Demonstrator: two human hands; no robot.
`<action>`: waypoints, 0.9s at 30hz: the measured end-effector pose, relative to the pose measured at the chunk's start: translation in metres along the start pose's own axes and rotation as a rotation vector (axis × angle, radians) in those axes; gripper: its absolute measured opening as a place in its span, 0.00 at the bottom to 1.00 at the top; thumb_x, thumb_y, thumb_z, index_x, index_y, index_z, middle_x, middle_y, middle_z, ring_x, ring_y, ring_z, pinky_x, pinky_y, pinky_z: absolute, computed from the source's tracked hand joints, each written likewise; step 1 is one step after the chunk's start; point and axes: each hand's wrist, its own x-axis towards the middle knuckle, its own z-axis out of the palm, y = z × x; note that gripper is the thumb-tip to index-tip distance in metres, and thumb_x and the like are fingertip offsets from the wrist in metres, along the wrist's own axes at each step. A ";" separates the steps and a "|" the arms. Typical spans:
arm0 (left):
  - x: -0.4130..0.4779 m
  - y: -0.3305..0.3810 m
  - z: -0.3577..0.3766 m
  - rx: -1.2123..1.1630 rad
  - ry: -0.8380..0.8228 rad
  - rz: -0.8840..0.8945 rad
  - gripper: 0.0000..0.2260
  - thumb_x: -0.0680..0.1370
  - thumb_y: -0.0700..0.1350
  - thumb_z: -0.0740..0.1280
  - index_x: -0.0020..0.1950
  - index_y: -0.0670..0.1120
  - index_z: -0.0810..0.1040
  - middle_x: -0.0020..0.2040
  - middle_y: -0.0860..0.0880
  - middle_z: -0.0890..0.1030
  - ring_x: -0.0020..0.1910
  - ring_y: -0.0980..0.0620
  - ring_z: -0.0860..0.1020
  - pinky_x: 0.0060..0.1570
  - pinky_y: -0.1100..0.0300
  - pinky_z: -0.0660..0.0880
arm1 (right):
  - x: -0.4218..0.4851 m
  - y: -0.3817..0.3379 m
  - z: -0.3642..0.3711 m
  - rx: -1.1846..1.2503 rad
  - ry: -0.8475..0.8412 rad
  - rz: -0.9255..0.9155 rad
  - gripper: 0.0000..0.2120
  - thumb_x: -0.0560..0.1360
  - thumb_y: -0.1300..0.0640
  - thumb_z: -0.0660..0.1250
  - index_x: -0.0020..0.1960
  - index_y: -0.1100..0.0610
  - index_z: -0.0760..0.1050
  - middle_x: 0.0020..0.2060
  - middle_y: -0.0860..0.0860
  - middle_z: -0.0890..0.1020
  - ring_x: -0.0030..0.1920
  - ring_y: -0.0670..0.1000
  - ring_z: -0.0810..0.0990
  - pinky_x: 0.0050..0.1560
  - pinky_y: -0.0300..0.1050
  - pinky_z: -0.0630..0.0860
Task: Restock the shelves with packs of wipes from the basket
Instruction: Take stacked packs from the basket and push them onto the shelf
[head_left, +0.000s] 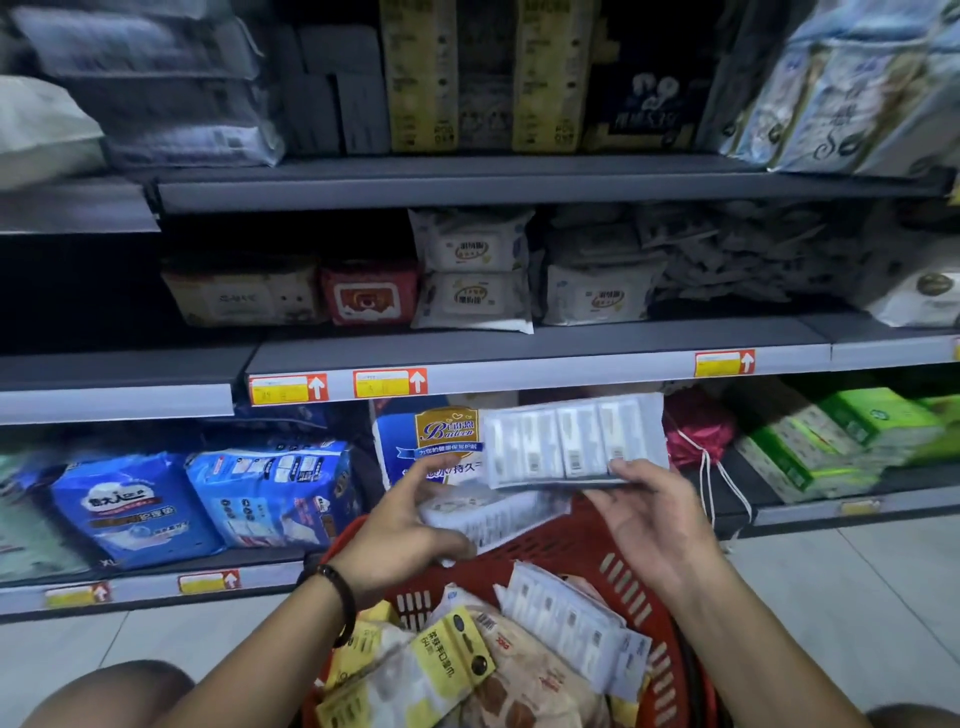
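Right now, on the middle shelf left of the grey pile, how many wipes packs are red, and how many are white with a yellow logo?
Red wipes pack: 1
White wipes packs with a yellow logo: 3
Total: 4

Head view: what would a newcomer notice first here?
The two hands at centre catch the eye: the right hand holds up a flat pale pack of wipes, and the left hand grips a second pack just below it. Under them a red basket holds more packs, and red-and-yellow price tags stand out on the grey shelf edge above.
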 end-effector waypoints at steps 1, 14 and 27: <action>0.001 0.002 0.000 -0.037 -0.041 -0.013 0.41 0.62 0.32 0.78 0.71 0.58 0.74 0.62 0.43 0.82 0.51 0.44 0.86 0.50 0.44 0.83 | 0.000 -0.002 0.001 -0.035 -0.077 -0.044 0.12 0.72 0.76 0.64 0.48 0.65 0.81 0.45 0.61 0.85 0.48 0.60 0.86 0.50 0.53 0.87; -0.007 0.016 -0.003 -0.348 -0.273 0.021 0.44 0.74 0.23 0.71 0.79 0.60 0.63 0.67 0.42 0.83 0.65 0.40 0.82 0.60 0.49 0.82 | -0.018 -0.011 0.021 -0.371 -0.510 0.019 0.27 0.58 0.82 0.66 0.43 0.54 0.83 0.64 0.62 0.84 0.62 0.65 0.84 0.47 0.60 0.87; -0.001 0.035 -0.014 -0.294 0.058 0.262 0.37 0.67 0.34 0.81 0.71 0.56 0.74 0.66 0.43 0.81 0.61 0.40 0.83 0.63 0.36 0.80 | -0.018 0.008 0.038 -0.500 -0.303 -0.146 0.51 0.60 0.53 0.87 0.76 0.33 0.67 0.72 0.55 0.78 0.68 0.64 0.81 0.65 0.69 0.78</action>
